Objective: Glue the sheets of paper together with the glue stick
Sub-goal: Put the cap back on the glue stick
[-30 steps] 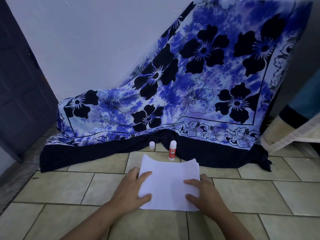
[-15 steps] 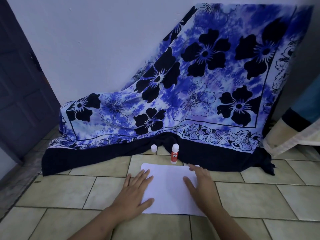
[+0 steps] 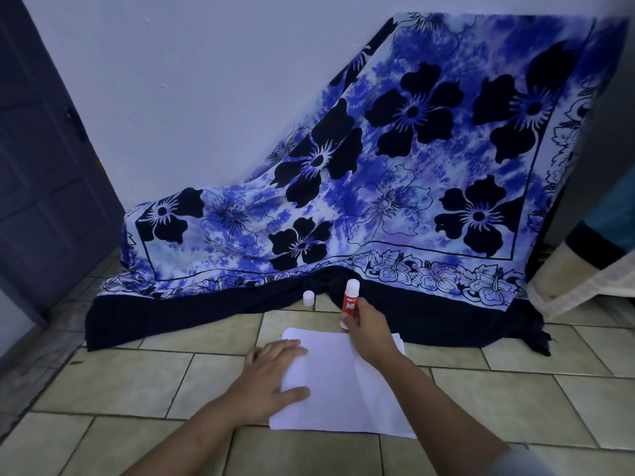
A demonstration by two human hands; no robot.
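- I had my right grip point(image 3: 369, 333) clamped on the glue stick point(image 3: 351, 297), upright at frame centre, just above the sheets of paper point(image 3: 343, 386).
- My left grip point(image 3: 275, 376), fingers straight, pressed their left edge to the floor point(image 3: 137, 389).

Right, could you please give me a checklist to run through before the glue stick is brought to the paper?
1. Grip on the glue stick: ok, the fingers of the right hand curl round its red body.
2. Paper pinned: ok, the left hand lies flat on the left part of the sheets of paper.
3. Stick uncapped: cannot tell. A small white cap stands apart to its left, yet the stick's white top could be glue or a cap.
4. Sheets squared: not ok, the far edges show offset layers.
5. Gluing area free: ok, the middle of the top sheet is uncovered.
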